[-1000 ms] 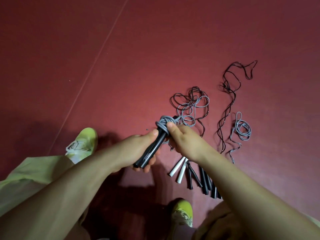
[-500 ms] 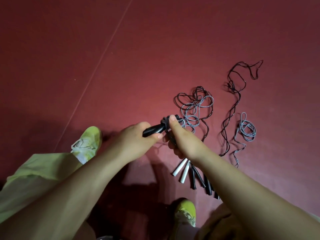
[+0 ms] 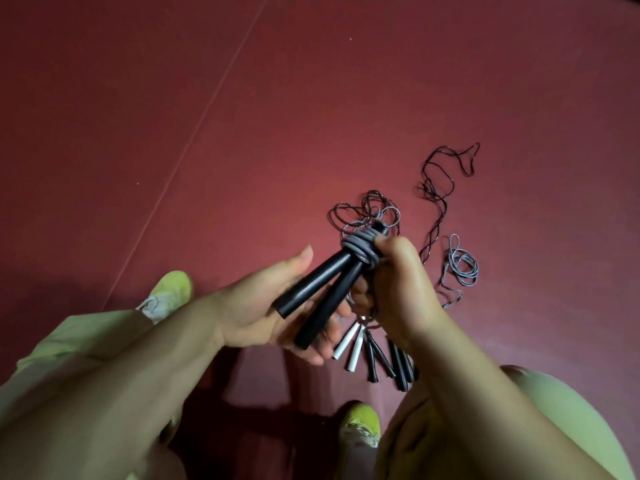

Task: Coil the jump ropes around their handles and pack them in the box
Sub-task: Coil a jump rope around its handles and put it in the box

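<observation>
The dark red matte floor [image 3: 173, 98] spreads wide on the left, crossed by a thin pale seam line [image 3: 194, 147]. The left hand [image 3: 263, 306] lies palm up, fingers relaxed, under two black cylindrical handles [image 3: 318, 289]. The right hand [image 3: 394, 282] curls around the grey rope coil [image 3: 360, 247] wound at their top. Loose black and grey ropes [image 3: 446, 216] and spare white and black handles [image 3: 374, 355] lie on the floor, right.

Coiled jump rope [image 3: 325, 278] held above floor [image 3: 242, 133], between both hands. Spare handles [image 3: 377, 355] lie on floor below right hand [image 3: 398, 282]. Loose ropes [image 3: 446, 216] beyond.
</observation>
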Tool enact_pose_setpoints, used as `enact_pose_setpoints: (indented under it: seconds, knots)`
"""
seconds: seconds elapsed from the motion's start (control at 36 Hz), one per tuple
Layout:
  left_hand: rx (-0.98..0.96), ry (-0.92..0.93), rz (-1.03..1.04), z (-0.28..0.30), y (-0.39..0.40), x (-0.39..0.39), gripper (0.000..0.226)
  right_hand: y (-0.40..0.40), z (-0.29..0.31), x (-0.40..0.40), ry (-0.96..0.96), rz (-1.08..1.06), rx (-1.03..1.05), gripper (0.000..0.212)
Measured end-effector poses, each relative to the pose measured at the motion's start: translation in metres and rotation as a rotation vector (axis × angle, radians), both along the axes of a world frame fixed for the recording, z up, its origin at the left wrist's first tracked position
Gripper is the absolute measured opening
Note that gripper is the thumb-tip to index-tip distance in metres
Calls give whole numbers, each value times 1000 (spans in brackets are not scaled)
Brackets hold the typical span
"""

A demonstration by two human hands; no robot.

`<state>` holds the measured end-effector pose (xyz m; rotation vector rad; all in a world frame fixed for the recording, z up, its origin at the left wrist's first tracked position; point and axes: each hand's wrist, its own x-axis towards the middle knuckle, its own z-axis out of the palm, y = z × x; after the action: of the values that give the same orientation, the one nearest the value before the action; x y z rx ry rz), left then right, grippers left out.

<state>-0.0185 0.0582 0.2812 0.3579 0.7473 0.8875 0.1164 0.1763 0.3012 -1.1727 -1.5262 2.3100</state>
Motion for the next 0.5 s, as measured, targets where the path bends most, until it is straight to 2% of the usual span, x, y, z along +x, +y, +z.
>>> enact_pose_setpoints:
  seconds: [0.06, 0.17, 0.36, 0.5]
  knots:
    - [30, -77, -36, -2, -1, 4, 74, -2, 6, 12, 44, 32, 34, 41]
    - [-18, -62, -15, 3, 0, 10, 64, -1, 9, 21, -23, 96, 119, 51]
    - [-148, 245, 58, -4, 7, 4, 63, 19, -11, 9, -213, 203, 147, 63]
    - [-222, 378, 66, -13, 16, 11, 66, 23, -22, 11, -298, 181, 207, 56]
